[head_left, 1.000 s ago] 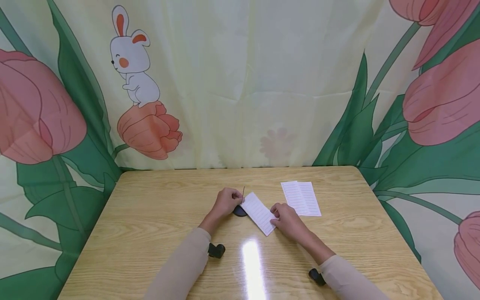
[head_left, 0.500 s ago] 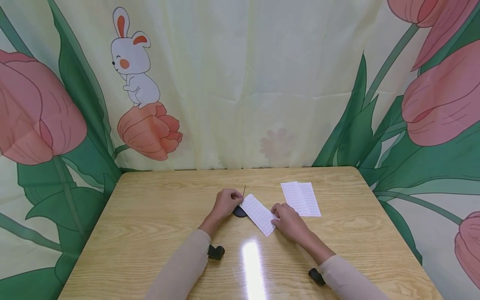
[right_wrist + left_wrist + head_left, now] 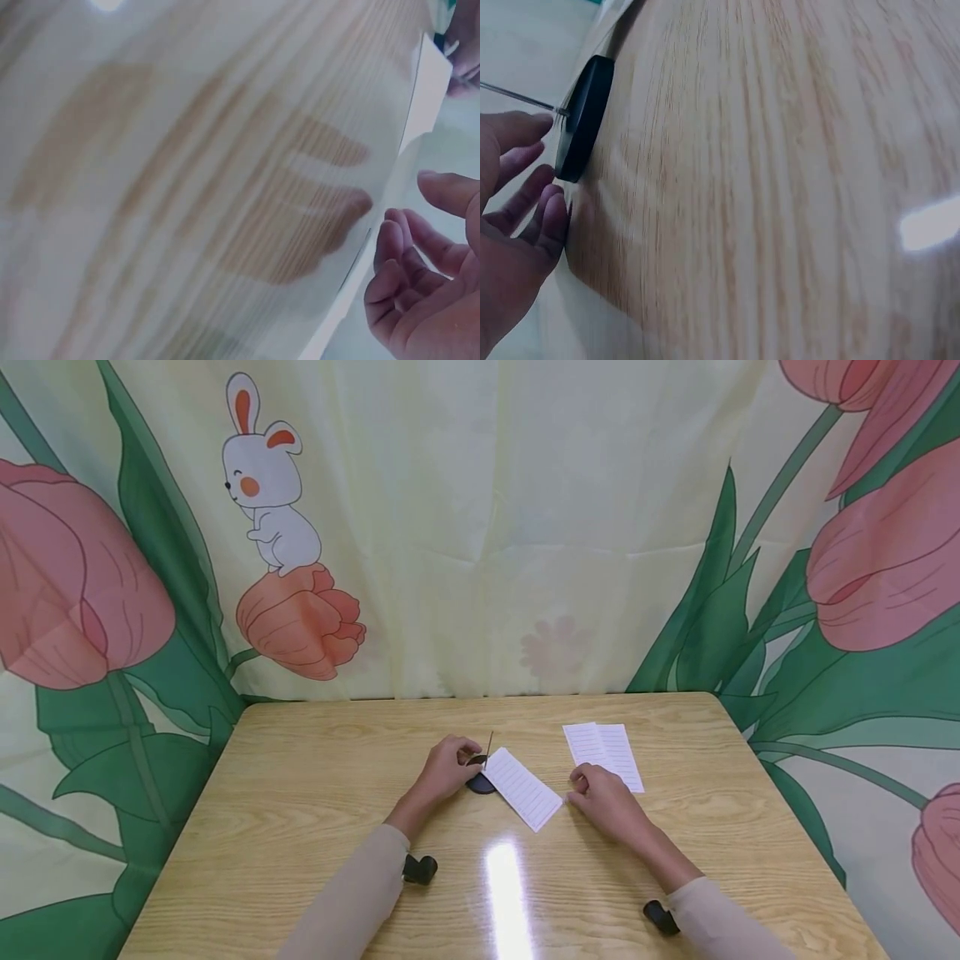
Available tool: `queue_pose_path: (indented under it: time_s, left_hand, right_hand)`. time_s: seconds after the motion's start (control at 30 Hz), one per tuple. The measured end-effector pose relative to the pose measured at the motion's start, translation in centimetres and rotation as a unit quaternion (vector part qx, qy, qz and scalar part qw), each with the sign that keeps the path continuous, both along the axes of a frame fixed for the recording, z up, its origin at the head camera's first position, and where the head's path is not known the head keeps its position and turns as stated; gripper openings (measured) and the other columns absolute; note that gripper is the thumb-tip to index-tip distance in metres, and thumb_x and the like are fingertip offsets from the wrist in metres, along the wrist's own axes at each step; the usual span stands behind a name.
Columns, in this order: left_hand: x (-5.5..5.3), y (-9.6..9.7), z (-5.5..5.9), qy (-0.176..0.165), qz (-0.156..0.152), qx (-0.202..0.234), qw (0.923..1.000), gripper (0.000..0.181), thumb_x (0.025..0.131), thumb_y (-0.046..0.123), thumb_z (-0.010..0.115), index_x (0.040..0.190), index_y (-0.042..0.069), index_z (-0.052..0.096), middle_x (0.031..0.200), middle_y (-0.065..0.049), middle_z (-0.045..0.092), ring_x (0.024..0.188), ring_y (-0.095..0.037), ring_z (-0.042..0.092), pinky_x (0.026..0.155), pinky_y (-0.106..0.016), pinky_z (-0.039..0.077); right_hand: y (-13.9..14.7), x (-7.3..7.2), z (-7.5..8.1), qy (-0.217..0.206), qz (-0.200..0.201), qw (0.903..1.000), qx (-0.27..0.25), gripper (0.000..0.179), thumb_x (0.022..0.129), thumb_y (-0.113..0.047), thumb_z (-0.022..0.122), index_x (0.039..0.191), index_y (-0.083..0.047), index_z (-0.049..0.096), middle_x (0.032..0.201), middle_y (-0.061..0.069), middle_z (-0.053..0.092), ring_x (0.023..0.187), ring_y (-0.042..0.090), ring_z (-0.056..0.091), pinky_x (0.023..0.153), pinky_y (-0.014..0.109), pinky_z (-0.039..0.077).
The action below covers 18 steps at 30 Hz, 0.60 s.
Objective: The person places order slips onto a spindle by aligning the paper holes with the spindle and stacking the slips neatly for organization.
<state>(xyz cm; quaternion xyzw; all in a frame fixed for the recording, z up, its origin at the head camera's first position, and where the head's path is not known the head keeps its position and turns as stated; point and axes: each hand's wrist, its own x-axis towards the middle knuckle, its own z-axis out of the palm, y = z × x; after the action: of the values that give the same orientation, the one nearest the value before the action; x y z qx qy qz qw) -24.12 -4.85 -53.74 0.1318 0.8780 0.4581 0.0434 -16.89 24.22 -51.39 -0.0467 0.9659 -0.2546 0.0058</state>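
Note:
A bill spike, with a round black base and a thin upright rod, stands on the table. One lined paper slip lies slanted, its upper left corner at the foot of the rod. My left hand is beside the base; in the left wrist view its fingers are spread apart near the rod and base, pinching nothing. Just off the slip's right end is my right hand, fingers loosely bent and holding nothing. The right wrist view shows a gap between its thumb and the slip.
Two more lined slips overlap at the back right of the wooden table, just beyond my right hand. A curtain with tulips and a rabbit hangs behind the far edge. Light glares on the tabletop in front.
My right hand has let go of the slip and moved right. The left hand has loosened and drawn slightly left, uncovering more of the base. The slip stays at the rod.

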Motion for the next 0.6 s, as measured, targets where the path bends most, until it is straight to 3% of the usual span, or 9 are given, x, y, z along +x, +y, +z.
queue_pose_path:
  time_s: [0.33, 0.6]
  left_hand:
    - [0.4, -0.4, 0.2, 0.002, -0.043, -0.005, 0.9991, 0.044, 0.083, 0.014, 0.087, 0.124, 0.004, 0.070, 0.121, -0.011, 0.064, 0.107, -0.025, 0.062, 0.094, -0.041, 0.053]
    - [0.9, -0.4, 0.2, 0.006, -0.063, -0.041, 0.9971, 0.060, 0.080, 0.018, 0.091, 0.132, 0.003, 0.066, 0.131, -0.015, 0.061, 0.114, -0.027, 0.057, 0.099, -0.045, 0.049]
  right_hand:
    - [3.3, 0.1, 0.8, 0.033, -0.031, 0.9990, 0.003, 0.026, 0.092, -0.013, 0.075, 0.111, 0.003, 0.067, 0.091, 0.010, 0.065, 0.078, 0.020, 0.058, 0.071, 0.036, 0.048]
    - [5.9, 0.0, 1.2, 0.024, -0.071, 0.9969, 0.027, 0.035, 0.096, -0.015, 0.072, 0.121, 0.008, 0.062, 0.110, 0.023, 0.062, 0.098, 0.034, 0.059, 0.085, 0.050, 0.050]
